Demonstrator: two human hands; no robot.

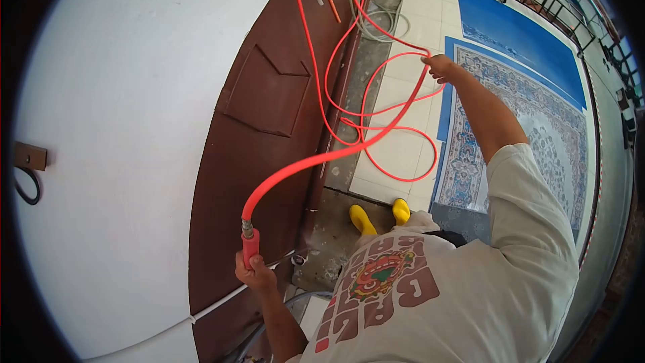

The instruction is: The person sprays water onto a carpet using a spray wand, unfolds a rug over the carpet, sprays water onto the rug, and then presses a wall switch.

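Observation:
My left hand (256, 274) is closed around a red hose nozzle's grip (250, 247), low in front of the brown wall. A metal coupling (247, 230) joins the grip to a red hose (295, 167). From there the hose curves up to the right, where my right hand (438, 67) is closed on it with the arm stretched out. More of the hose hangs in thin loops (403, 179) between the wall and the tiled floor. The nozzle's far end is hard to make out.
Patterned carpet (463, 168) and blue sheet (524, 40) lie on pale tiles (403, 81) at the right. A brown and white wall (262, 181) rises at the left. Grey hose (383, 23) is coiled by its base. Yellow boots (363, 218) stand on wet-looking concrete.

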